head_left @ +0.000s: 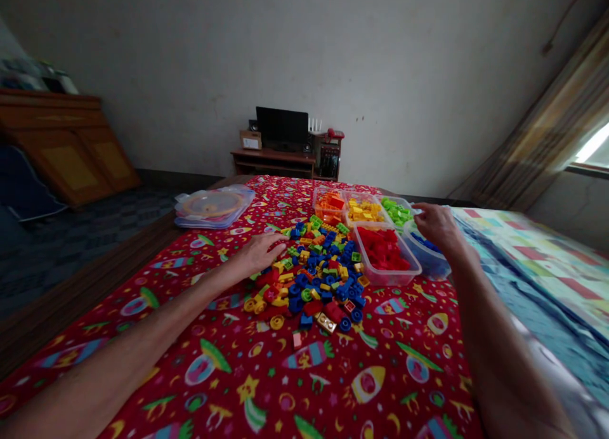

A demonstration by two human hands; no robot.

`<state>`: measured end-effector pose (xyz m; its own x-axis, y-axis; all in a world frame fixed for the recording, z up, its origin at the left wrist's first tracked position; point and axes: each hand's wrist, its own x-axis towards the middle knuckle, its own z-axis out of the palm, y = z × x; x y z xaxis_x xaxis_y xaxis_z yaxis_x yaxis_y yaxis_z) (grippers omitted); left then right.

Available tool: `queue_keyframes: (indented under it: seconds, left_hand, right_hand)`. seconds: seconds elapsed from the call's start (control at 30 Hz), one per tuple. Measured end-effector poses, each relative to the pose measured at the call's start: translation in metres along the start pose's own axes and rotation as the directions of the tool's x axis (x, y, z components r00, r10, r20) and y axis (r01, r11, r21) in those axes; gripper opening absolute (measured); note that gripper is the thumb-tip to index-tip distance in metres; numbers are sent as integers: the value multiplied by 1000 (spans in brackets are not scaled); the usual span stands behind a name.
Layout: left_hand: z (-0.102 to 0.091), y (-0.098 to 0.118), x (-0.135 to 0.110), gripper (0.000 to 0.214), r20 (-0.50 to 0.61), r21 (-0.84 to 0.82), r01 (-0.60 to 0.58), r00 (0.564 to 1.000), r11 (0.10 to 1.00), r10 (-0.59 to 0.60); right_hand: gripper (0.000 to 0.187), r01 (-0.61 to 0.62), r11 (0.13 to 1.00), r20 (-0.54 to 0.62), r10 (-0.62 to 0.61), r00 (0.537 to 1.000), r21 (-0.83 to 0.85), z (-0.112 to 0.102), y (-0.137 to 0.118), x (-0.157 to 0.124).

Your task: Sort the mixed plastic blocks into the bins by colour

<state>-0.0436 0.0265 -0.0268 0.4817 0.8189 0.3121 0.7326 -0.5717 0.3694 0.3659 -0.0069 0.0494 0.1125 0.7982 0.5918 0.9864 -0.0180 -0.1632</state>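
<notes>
A heap of small plastic building bricks (318,271) in blue, yellow, red, green and orange lies on a red patterned cloth (285,375). My left hand (261,252) rests flat at the heap's left edge, fingers stretched out and touching the bricks. My right hand (435,226) hovers over a clear tub of blue bricks (431,255), fingers curled downward; whether they hold a brick is hidden. Beside it stand a tub of red bricks (385,255), a tub of green bricks (397,212), a tub of yellow bricks (364,210) and a tub of orange bricks (329,204).
A stack of clear lids (213,205) lies at the cloth's far left. A striped sheet (547,261) covers the surface to the right. Beyond are a low desk with a monitor (283,129), a wooden cabinet (66,147) and a curtain (547,141).
</notes>
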Motion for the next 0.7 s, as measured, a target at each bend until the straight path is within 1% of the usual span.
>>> queue_keyframes:
  seconds: [0.07, 0.13, 0.2, 0.23, 0.27, 0.3, 0.33, 0.4, 0.43, 0.47, 0.5, 0.53, 0.57, 0.6, 0.63, 0.7]
  left_hand:
    - [3, -6, -1, 53, 52, -11, 19, 998, 1000, -18]
    - [7, -9, -3, 58, 116, -36, 45, 992, 998, -40]
    - [11, -7, -5, 59, 152, -66, 56, 987, 996, -45]
    - [13, -5, -5, 58, 146, -84, 56, 988, 995, -44]
    - [15, -3, -5, 57, 125, -105, 59, 991, 993, -45]
    - [17, -1, -5, 56, 95, -130, 64, 994, 989, -52]
    - [19, 0, -5, 55, 62, -157, 73, 996, 985, -64]
    - [23, 1, -4, 54, 11, -218, 97, 995, 971, -97]
    - [24, 1, -4, 53, -5, -247, 105, 994, 963, -110]
    - [25, 0, -3, 53, -15, -268, 106, 993, 958, -115]
    - [25, 0, -3, 52, -20, -278, 102, 994, 955, -111]
    - [25, 0, -3, 51, -22, -276, 94, 994, 957, -104]
    - [25, 0, -3, 50, -23, -262, 83, 996, 961, -92]
    - [24, 1, -3, 49, -24, -242, 69, 997, 968, -77]
    - [24, 1, -2, 47, -25, -222, 56, 998, 974, -63]
    - [24, 3, -2, 45, -30, -192, 34, 999, 981, -40]
  right_hand:
    - [39, 5, 1000, 7, -5, 1000, 0, 1, 4, -1]
    - [38, 54, 994, -32, -51, 998, 97, -1, -13, -3]
    - [35, 137, 952, -50, -129, 990, 274, -2, -46, -11]
    - [33, 191, 905, -36, -192, 981, 379, -3, -67, -17]
    - [32, 251, 846, 5, -287, 958, 471, -2, -88, -25]
    - [30, 309, 785, 43, -392, 919, 537, 1, -109, -34]
    - [29, 370, 730, 69, -494, 867, 575, 5, -128, -45]
    - [26, 474, 626, 119, -671, 732, 619, 16, -158, -67]
    - [24, 513, 585, 141, -734, 664, 628, 23, -169, -77]
    - [23, 544, 556, 163, -778, 607, 629, 29, -176, -85]
    - [22, 568, 537, 181, -806, 564, 623, 35, -181, -92]
    - [21, 585, 529, 196, -821, 537, 614, 39, -183, -96]
    - [20, 597, 528, 203, -826, 525, 604, 42, -184, -99]
    - [18, 603, 534, 202, -823, 530, 593, 42, -183, -99]
    - [15, 602, 547, 193, -812, 551, 582, 41, -182, -97]
    - [11, 583, 587, 153, -767, 624, 562, 35, -178, -91]
